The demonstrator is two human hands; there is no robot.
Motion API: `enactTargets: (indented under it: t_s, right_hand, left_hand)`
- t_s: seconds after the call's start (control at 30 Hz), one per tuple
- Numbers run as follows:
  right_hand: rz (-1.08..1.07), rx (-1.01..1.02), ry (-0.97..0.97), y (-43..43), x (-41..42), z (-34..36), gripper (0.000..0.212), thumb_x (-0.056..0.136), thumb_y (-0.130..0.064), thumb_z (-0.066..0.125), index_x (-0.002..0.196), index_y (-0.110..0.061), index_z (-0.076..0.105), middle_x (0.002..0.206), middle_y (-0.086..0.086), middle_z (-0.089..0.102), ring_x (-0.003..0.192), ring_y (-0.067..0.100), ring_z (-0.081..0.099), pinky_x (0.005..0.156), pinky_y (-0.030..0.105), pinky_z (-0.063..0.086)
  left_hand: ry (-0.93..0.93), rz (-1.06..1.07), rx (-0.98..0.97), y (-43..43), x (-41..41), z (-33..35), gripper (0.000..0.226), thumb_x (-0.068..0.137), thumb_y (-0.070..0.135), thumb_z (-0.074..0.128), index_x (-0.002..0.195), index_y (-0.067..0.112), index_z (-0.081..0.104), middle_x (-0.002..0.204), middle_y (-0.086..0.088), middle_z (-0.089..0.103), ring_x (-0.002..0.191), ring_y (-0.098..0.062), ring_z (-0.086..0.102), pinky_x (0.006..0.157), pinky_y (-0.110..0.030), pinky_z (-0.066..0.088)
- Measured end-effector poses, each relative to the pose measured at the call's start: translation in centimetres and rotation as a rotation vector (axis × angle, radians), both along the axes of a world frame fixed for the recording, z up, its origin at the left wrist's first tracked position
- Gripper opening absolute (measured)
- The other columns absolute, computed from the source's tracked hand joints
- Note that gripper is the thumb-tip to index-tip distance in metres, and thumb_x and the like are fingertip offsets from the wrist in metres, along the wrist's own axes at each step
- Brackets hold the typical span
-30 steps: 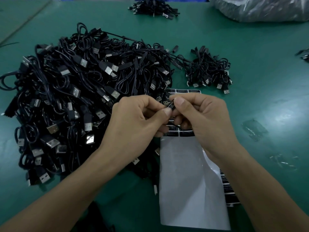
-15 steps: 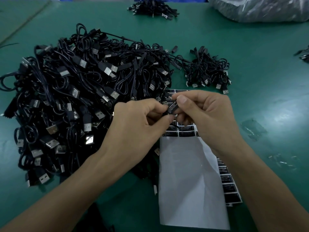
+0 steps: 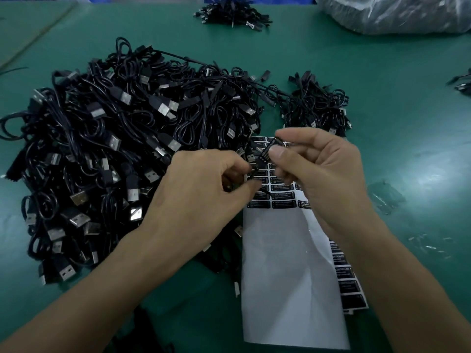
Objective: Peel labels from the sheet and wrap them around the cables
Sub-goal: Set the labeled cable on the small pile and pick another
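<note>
My left hand [image 3: 204,192] pinches a thin black cable [image 3: 254,171] between thumb and fingers just above the label sheet [image 3: 288,263]. My right hand [image 3: 321,174] pinches a small black label [image 3: 265,155] between thumb and forefinger, and the label's lower end meets the cable by my left fingertips. The white sheet lies flat on the table under both hands, with rows of black labels [image 3: 281,194] at its far end and bare backing nearer to me. A big heap of black USB cables [image 3: 122,149] fills the table to the left.
A smaller bundle of cables [image 3: 316,105] lies behind my right hand, another [image 3: 232,14] at the far edge. A second label sheet [image 3: 349,284] pokes out from under the first on the right. A clear plastic bag [image 3: 397,14] sits far right. Scraps [image 3: 387,200] dot the green table [image 3: 407,98].
My hands have drawn slightly apart. The right hand rose and tilted the label upward, so it now stands out between the two hands instead of being hidden between the fingertips.
</note>
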State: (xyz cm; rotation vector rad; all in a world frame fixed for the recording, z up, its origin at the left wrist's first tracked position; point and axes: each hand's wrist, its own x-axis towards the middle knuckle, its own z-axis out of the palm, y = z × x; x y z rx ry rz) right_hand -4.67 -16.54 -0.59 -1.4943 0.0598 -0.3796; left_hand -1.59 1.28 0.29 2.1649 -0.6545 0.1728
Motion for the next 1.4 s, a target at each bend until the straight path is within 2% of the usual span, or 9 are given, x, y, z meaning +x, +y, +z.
enactTargets:
  t_s: [0.4,0.53,0.77,0.9,1.03,1.1,1.17,1.23,1.4]
  right_hand:
    - [0.075,-0.041,-0.017,-0.1,-0.1,0.6,0.028,0.071,-0.021,0.079,0.097,-0.016,0.07,0.071,-0.004,0.074,0.064,0.004,0.066,0.064,0.017,0.053]
    - [0.059,-0.002,0.021,-0.4,0.1,0.3,0.007,0.086,-0.014,0.075,0.093,-0.013,0.072,0.072,0.002,0.073,0.062,0.011,0.064,0.061,0.02,0.052]
    - [0.073,-0.017,-0.019,0.2,-0.2,0.5,0.013,0.081,-0.02,0.078,0.092,-0.014,0.074,0.073,0.0,0.075,0.061,0.009,0.066,0.062,0.019,0.053]
    - [0.059,0.071,0.103,0.5,-0.4,0.7,0.032,0.093,-0.04,0.061,0.094,-0.011,0.074,0.078,0.009,0.076,0.064,0.016,0.067,0.061,0.026,0.053]
    - [0.254,-0.18,0.108,2.3,-1.4,0.9,0.021,0.084,-0.035,0.075,0.099,-0.02,0.075,0.087,0.002,0.077,0.076,0.013,0.072,0.066,0.023,0.057]
    - [0.332,-0.279,0.065,3.0,-2.0,0.9,0.032,0.077,-0.039,0.082,0.104,-0.024,0.075,0.095,-0.001,0.077,0.088,0.015,0.073,0.077,0.036,0.062]
    - [0.359,-0.299,0.064,3.3,-2.3,1.1,0.046,0.07,-0.046,0.085,0.112,-0.032,0.07,0.099,-0.004,0.076,0.093,0.016,0.073,0.079,0.043,0.061]
    - [0.333,-0.252,0.086,3.6,-2.3,0.8,0.049,0.067,-0.041,0.089,0.11,-0.036,0.066,0.09,-0.005,0.075,0.084,0.011,0.073,0.071,0.032,0.059]
    - [0.172,-0.173,0.131,4.6,-1.7,0.2,0.025,0.078,-0.023,0.076,0.099,-0.029,0.064,0.08,0.005,0.075,0.071,0.019,0.07,0.064,0.035,0.059]
  left_hand:
    - [0.102,-0.112,0.121,0.0,0.3,0.5,0.034,0.091,0.05,0.049,0.084,0.025,0.071,0.074,0.007,0.065,0.07,-0.012,0.062,0.065,-0.045,0.054]
    - [0.09,-0.107,0.116,0.1,0.4,0.3,0.021,0.094,0.044,0.063,0.083,0.029,0.073,0.069,0.008,0.065,0.062,-0.013,0.06,0.058,-0.045,0.053]
    - [0.099,-0.08,0.073,0.1,0.4,0.4,0.018,0.085,0.048,0.071,0.076,0.033,0.074,0.057,0.011,0.064,0.048,-0.01,0.056,0.049,-0.035,0.051]
    - [0.095,-0.029,-0.117,0.1,0.3,1.0,0.021,0.086,0.039,0.074,0.068,0.028,0.073,0.053,0.009,0.065,0.043,-0.004,0.057,0.043,-0.014,0.042]
    - [0.329,0.058,-0.545,0.3,0.9,1.8,0.026,0.084,0.03,0.076,0.065,0.014,0.07,0.055,-0.004,0.068,0.043,-0.01,0.064,0.042,-0.017,0.047]
    - [0.437,0.094,-0.668,0.4,1.2,2.1,0.027,0.079,0.034,0.076,0.061,0.015,0.07,0.056,-0.003,0.067,0.043,-0.009,0.061,0.042,-0.018,0.047]
    - [0.485,0.117,-0.726,0.4,1.3,2.3,0.027,0.076,0.038,0.075,0.062,0.015,0.069,0.058,-0.001,0.067,0.044,-0.008,0.061,0.043,-0.018,0.047]
    - [0.511,0.12,-0.774,0.4,1.4,2.3,0.027,0.076,0.037,0.074,0.067,0.012,0.066,0.06,-0.001,0.067,0.045,-0.008,0.061,0.043,-0.018,0.048]
    - [0.547,0.089,-0.765,0.1,1.4,1.8,0.027,0.073,0.041,0.074,0.07,0.014,0.074,0.069,-0.004,0.07,0.056,-0.01,0.065,0.048,-0.018,0.051]
